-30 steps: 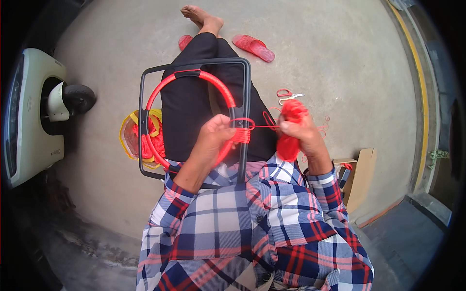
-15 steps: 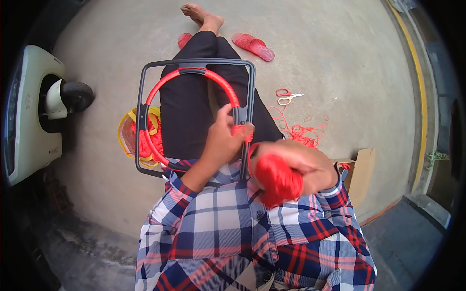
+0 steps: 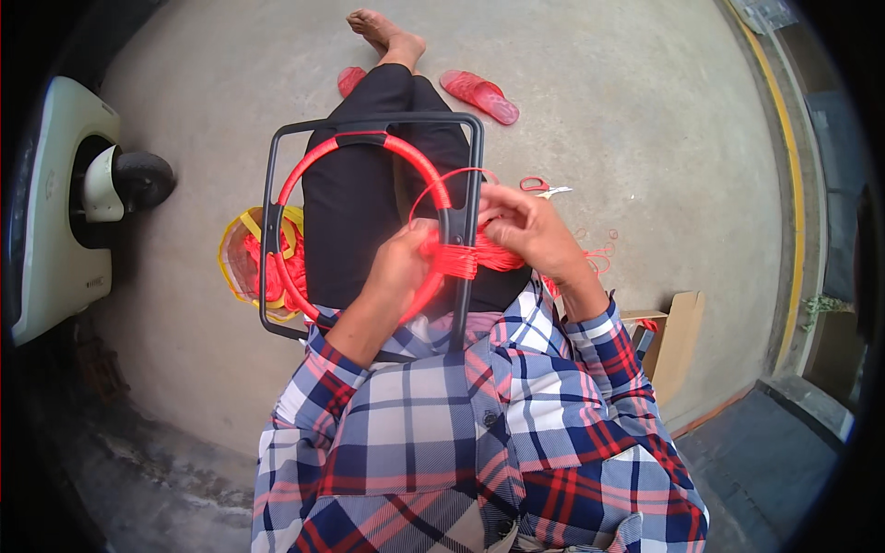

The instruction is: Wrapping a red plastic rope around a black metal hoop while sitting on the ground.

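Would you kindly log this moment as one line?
left hand: at red-wrapped ring, right side; right hand: at red cord bundle; black frame: around ring, over lap; scissors: on floor

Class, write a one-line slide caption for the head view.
Over outstretched legs, the left hand and right hand work at red cord where a red-wrapped ring meets a black frame.

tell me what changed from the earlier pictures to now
From half a second ago, the right hand moved up from the plaid shirt with the glossy red cord bundle to the right bar of the black rectangular frame. The left hand shifted left, off that bar. A thin red cord loop now arcs over the red-wrapped ring. The frame and red slippers stayed put.
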A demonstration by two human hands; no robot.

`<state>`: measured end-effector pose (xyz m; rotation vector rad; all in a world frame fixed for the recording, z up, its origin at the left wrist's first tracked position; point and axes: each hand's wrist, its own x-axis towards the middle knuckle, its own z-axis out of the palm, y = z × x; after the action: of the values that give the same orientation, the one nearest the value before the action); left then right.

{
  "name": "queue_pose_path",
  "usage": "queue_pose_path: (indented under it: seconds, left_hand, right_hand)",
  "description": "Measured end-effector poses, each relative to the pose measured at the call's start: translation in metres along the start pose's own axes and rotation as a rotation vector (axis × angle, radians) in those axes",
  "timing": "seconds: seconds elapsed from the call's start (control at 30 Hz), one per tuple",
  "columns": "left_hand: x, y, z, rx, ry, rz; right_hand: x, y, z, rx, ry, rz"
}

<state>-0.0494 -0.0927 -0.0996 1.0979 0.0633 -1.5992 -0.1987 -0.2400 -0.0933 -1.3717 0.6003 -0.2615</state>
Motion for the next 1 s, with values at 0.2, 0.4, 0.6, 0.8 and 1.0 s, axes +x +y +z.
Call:
queue_pose_path:
  seconds: [0.2, 0.4, 0.6, 0.8, 1.0]
  left_hand:
    - [-0.019, -0.002, 0.016, 0.352, 0.353, 0.717]
    - [-0.012, -0.013, 0.006, 0.931, 0.161, 1.287]
    - [-0.012, -0.007, -0.002, 0.143, 0.153, 0.586]
    - [0.0, 0.002, 0.002, 0.062, 0.088, 0.347]
    - [-0.003, 0.009, 0.011, -0.047, -0.144, 0.238]
  right_hand:
    - [-0.007, -0.023, 0.015, -0.596, 0.265, -0.38]
    - [0.007, -0.001, 0.04, -0.716, 0.103, -0.567]
    - [-0.033, -0.028, -0.023, 0.229, 0.356, -0.304]
    - [-0.07, -0.002, -0.149, 0.973, 0.417, -0.407]
    - [-0.039, -0.01, -0.039, 0.364, 0.215, 0.037]
